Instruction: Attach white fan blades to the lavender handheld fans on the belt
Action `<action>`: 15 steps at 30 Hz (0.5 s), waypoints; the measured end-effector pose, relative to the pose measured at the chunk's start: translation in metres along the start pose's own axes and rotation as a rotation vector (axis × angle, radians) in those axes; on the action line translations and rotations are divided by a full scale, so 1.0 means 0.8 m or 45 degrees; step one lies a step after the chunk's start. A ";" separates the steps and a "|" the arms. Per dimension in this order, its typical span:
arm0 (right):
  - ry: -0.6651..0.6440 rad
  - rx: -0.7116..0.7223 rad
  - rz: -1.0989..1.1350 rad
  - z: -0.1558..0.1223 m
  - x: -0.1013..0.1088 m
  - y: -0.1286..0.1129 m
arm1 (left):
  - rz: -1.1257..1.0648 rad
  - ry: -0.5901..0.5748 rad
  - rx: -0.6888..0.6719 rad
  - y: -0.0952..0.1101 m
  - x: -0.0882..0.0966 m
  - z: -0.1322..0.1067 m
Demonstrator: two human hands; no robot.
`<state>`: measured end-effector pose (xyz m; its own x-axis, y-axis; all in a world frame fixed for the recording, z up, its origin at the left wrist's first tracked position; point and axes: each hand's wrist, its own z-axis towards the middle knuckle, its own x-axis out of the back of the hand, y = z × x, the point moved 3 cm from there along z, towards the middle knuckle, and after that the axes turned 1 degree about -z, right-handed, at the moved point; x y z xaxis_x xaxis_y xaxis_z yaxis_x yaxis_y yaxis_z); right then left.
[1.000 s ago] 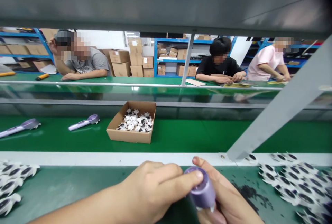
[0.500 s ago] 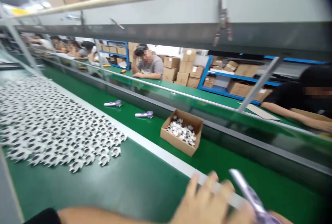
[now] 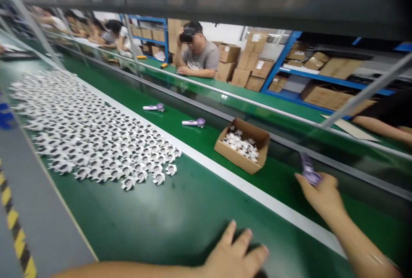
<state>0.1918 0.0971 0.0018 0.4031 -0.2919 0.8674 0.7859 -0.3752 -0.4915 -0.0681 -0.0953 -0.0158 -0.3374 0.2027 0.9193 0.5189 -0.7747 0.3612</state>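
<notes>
Over the green belt [image 3: 273, 180], now gripping the purple device [image 3: 309, 173] in right hand [image 3: 324, 196] alone.
Apparently past 2-handed pressing, with left hand [image 3: 234, 257] empty, spread open.

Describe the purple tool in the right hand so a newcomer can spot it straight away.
Find the long bright-green strip, then the open cardboard box on it. Look right of the box to the right hand, which grips the purple tool by its round end. Two look-alikes lie loose left of the box; this one is held.
</notes>
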 end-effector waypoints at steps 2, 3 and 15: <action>-0.049 -0.037 -0.078 0.020 -0.016 -0.002 | -0.026 -0.015 -0.036 0.001 -0.004 -0.002; -0.047 -0.040 -0.110 0.027 -0.020 -0.005 | -0.009 -0.001 -0.049 0.003 -0.008 -0.004; -0.595 0.154 0.240 -0.021 -0.083 -0.159 | 0.445 0.165 0.224 -0.036 0.024 -0.141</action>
<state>0.0572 0.1494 0.0053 0.6873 0.0896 0.7208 0.7171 -0.2415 -0.6538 -0.1783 -0.1372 -0.0262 -0.2071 -0.1405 0.9682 0.7427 -0.6667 0.0621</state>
